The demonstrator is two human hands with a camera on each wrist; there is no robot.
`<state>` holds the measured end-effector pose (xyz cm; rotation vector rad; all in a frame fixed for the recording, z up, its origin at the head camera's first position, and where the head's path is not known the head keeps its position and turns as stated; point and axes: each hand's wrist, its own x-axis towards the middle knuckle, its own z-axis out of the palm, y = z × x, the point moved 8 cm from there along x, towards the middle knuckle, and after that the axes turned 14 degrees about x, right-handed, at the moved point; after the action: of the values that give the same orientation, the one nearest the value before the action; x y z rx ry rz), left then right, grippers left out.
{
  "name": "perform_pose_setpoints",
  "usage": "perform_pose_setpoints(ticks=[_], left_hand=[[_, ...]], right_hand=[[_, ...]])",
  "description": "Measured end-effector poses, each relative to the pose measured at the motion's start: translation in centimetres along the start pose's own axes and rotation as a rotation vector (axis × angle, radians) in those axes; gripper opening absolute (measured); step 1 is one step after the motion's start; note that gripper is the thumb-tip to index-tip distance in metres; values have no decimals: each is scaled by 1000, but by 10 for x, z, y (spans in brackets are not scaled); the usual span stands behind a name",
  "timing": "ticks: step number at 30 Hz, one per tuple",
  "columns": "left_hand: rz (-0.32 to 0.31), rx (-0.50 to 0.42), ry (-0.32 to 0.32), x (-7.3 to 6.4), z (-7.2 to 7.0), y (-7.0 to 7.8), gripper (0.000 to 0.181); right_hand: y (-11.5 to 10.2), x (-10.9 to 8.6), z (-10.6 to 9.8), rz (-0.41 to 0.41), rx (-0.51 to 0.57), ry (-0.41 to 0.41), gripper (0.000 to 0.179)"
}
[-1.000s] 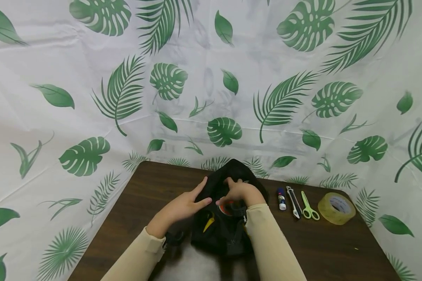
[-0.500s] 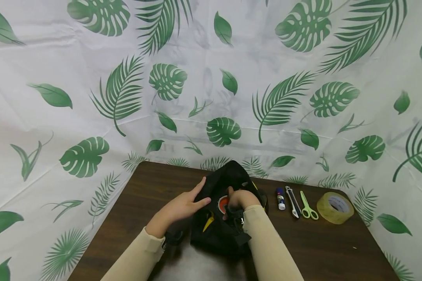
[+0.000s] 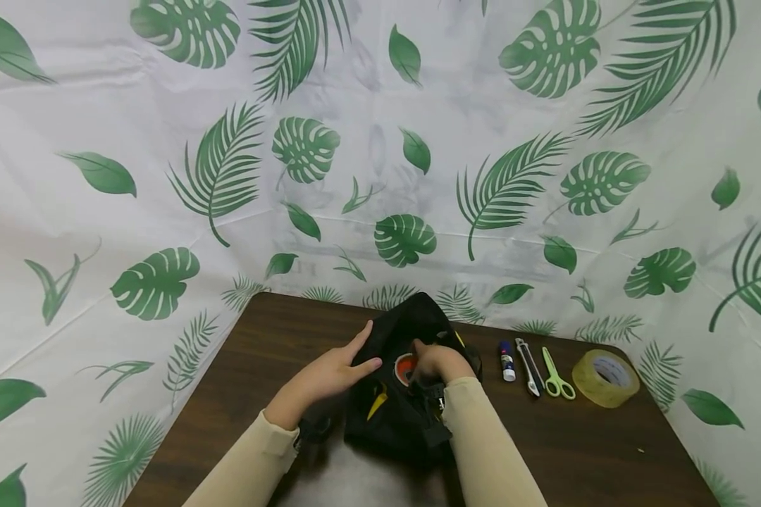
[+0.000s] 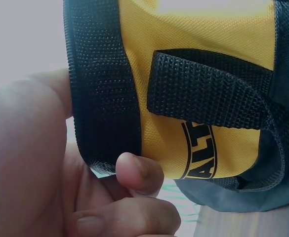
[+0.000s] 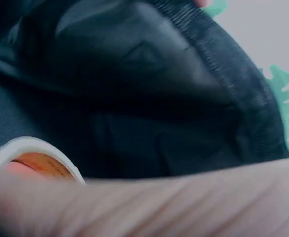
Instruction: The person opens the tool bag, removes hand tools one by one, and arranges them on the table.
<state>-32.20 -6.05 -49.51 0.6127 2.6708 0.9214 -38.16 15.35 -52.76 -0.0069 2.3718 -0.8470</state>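
A black fabric bag (image 3: 387,429) stands with its mouth towards me on the table. In the left wrist view its outside shows yellow fabric (image 4: 203,34) with black webbing straps. My left hand (image 3: 330,370) holds the bag's left rim, fingers curled at its webbing edge (image 4: 100,74). Inside the bag mouth, my right hand (image 3: 442,362) pinches a roll of tape (image 3: 403,367) with a white rim and orange-red inner side. In the right wrist view the roll (image 5: 60,160) shows in part, a fingertip apparently inside its ring. Most right fingertips are hidden.
Right of the bag lie a glue stick (image 3: 506,361), a utility knife (image 3: 530,366), green-handled scissors (image 3: 557,377) and a wide roll of clear packing tape (image 3: 586,380). A yellow piece (image 3: 377,403) shows on the bag's left. A leaf-patterned cloth hangs behind the dark wooden table (image 3: 279,331).
My right hand has lowered deeper into the bag, and its fingers have drawn in from a wider spread. More of the tape roll's ring shows. The left hand stays at the rim.
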Motion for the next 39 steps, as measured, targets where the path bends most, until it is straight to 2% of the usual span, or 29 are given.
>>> perform_pose_setpoints(ticks=[5, 9, 13, 21, 25, 30, 36, 39], left_hand=[[-1, 4, 1, 1, 1, -1, 89], [-2, 7, -3, 1, 2, -2, 88], [-10, 5, -13, 1, 2, -2, 88], [-8, -12, -8, 4, 1, -3, 88], [-4, -13, -2, 3, 0, -3, 88], [1, -17, -1, 2, 0, -1, 89], [-1, -11, 2, 2, 1, -2, 87], [-2, -11, 2, 2, 2, -2, 87]], right_hand=[[-10, -10, -15, -84, 51, 98, 105], [-24, -24, -29, -153, 41, 178, 92], [-35, -42, -38, -211, 95, 191, 84], [-49, -86, -63, -352, 230, 255, 88], [-44, -107, -79, -407, 300, 322, 92], [-29, -130, -93, -440, 352, 437, 88], [-10, -144, -94, -519, 420, 564, 87], [1, -149, -91, -532, 461, 614, 90]])
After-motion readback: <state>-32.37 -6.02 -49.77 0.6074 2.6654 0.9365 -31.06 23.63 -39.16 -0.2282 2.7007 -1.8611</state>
